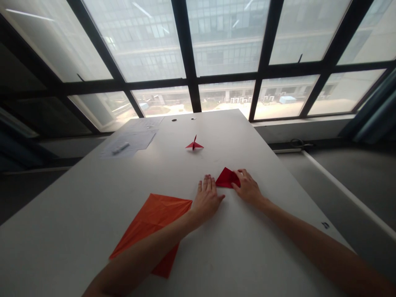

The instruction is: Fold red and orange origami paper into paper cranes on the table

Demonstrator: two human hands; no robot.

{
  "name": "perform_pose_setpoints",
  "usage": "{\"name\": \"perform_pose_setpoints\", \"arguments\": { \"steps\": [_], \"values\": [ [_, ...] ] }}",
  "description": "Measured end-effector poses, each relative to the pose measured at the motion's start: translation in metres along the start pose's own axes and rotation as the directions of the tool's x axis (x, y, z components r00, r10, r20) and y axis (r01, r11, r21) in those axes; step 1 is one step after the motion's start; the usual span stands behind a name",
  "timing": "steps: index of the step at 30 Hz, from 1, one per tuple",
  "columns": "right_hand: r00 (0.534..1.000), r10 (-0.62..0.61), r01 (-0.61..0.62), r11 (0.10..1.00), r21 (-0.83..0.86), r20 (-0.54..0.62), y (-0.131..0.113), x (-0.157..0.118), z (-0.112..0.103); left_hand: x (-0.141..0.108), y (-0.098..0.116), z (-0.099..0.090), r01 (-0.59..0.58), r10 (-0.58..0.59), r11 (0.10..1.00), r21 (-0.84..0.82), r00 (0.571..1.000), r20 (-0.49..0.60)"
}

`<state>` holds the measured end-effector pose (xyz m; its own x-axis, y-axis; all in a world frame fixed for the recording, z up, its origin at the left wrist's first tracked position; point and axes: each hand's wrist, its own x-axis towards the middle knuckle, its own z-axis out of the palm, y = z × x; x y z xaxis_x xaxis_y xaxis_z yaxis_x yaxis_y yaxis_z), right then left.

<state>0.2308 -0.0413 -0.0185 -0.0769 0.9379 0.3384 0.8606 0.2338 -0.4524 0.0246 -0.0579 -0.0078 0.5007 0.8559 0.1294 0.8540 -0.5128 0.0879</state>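
A small folded sheet of red origami paper (225, 178) lies on the white table, its top coming to a point. My right hand (248, 187) grips its right side, thumb at the near edge and fingers at the far edge. Flat on the table beside the paper's left corner rests my left hand (208, 197), open with fingers stretched forward; whether a fingertip touches the paper I cannot tell. Under my left forearm is a creased orange sheet of paper (151, 214), partly hidden by the arm. Farther back stands a folded red paper crane (194, 144).
Printed papers (145, 140) with a whitish tube-like object (121, 148) on them lie at the table's far left. Two round spots, one a dark hole (174, 120), show near the far edge. A small dark mark (325, 225) is near the right edge. Windows stand behind.
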Motion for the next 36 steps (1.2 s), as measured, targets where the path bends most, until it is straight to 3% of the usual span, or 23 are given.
{"name": "perform_pose_setpoints", "arguments": {
  "steps": [3,6,9,11,15,19,23,28,36],
  "values": [
    [1.0,0.013,-0.013,0.999,-0.041,0.011,-0.001,-0.005,-0.003,0.001,0.006,-0.002,-0.222,0.221,0.975,-0.023,0.975,-0.022],
    [0.999,0.04,-0.04,0.997,-0.069,-0.006,0.004,-0.006,-0.006,0.002,0.006,-0.002,-0.3,0.301,0.95,-0.086,0.953,0.006],
    [0.994,0.107,-0.106,0.992,0.071,-0.01,0.014,0.003,-0.007,0.007,-0.001,-0.005,-0.387,0.401,0.904,-0.184,0.915,0.045],
    [0.988,0.147,-0.153,0.964,0.217,0.046,0.02,0.011,-0.007,0.01,-0.006,-0.01,-0.435,0.456,0.87,-0.23,0.889,0.041],
    [0.989,0.134,-0.15,0.915,0.375,0.069,0.025,0.015,-0.004,0.01,-0.005,-0.016,-0.405,0.408,0.891,-0.205,0.912,-0.028],
    [0.999,0.041,-0.052,0.917,0.396,0.034,0.022,0.007,-0.007,0.007,0.0,-0.014,-0.342,0.336,0.919,-0.194,0.94,-0.065],
    [0.99,-0.139,0.131,0.94,0.316,0.003,0.016,-0.002,-0.018,0.007,0.0,-0.012,-0.339,0.329,0.915,-0.218,0.941,-0.084],
    [0.934,-0.336,0.317,0.936,0.152,0.12,0.01,-0.005,-0.03,0.006,-0.001,-0.013,-0.324,0.312,0.916,-0.237,0.946,-0.088],
    [0.869,-0.42,0.436,0.9,-0.002,0.26,0.001,-0.016,-0.045,0.007,0.0,-0.007,-0.344,0.341,0.927,-0.15,0.939,-0.047]
  ]
}}
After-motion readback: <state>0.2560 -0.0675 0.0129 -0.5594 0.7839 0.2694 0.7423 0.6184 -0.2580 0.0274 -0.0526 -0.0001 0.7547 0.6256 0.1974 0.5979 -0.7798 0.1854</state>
